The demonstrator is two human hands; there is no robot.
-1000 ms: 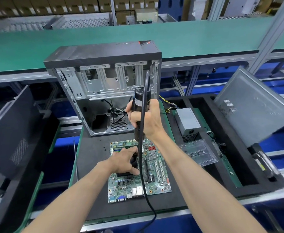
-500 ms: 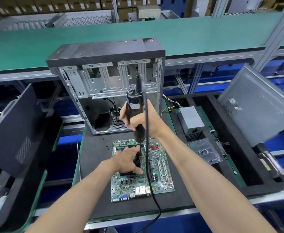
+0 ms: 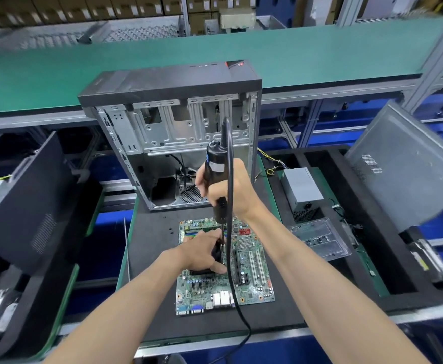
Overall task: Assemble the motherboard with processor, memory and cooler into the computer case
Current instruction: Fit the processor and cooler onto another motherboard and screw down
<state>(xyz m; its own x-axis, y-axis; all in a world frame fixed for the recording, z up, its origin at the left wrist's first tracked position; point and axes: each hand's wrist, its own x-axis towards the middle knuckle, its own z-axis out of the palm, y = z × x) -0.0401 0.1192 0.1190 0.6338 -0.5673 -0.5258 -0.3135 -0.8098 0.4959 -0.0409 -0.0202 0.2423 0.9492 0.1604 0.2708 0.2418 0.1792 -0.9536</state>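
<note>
Fingers of the right hand (image 3: 235, 191) are curled around the black body of an electric screwdriver (image 3: 215, 174), which stands almost upright with its thin bit going down to the board beside the cooler. Its black cable (image 3: 230, 232) loops over the hand and runs down to the near edge. The left hand (image 3: 202, 254) lies on the black cooler (image 3: 202, 271), fingers bent over its top and far side, thumb at its near right edge.

The green motherboard (image 3: 249, 269) lies flat on a black mat (image 3: 152, 248), near the middle, with white slots on its right part and blue and white ports at its near edge. Just behind it the open computer case (image 3: 173, 132) stands upright, grey metal inside, black top with a red corner. The white label on the screwdriver is too blurred to read.
</note>
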